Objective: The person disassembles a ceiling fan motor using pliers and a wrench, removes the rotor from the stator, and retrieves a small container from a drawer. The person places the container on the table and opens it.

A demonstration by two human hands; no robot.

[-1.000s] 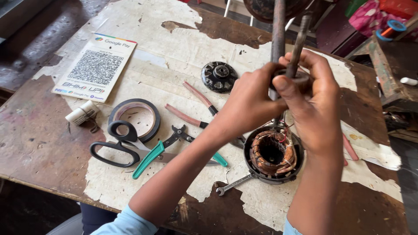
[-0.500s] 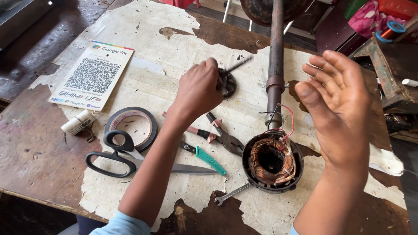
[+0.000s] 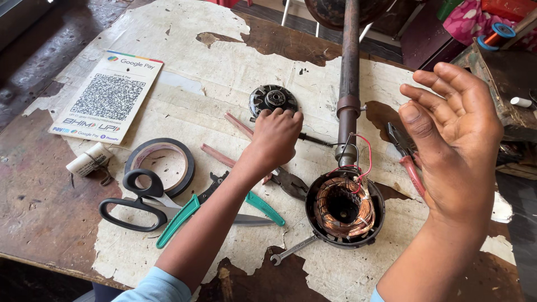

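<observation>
The left hand (image 3: 277, 134) pinched a thin dark screwdriver (image 3: 313, 139) near the motor stator (image 3: 344, 208), freeing the right hand (image 3: 453, 140), which hung spread and empty.

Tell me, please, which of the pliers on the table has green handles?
The pair lying left of the copper-wound motor, below the left hand, beside the black scissors. The pliers near the right hand have red handles instead.

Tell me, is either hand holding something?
The right hand is open and empty. The left hand rests on a thin dark tool; its grip is hidden.
</observation>
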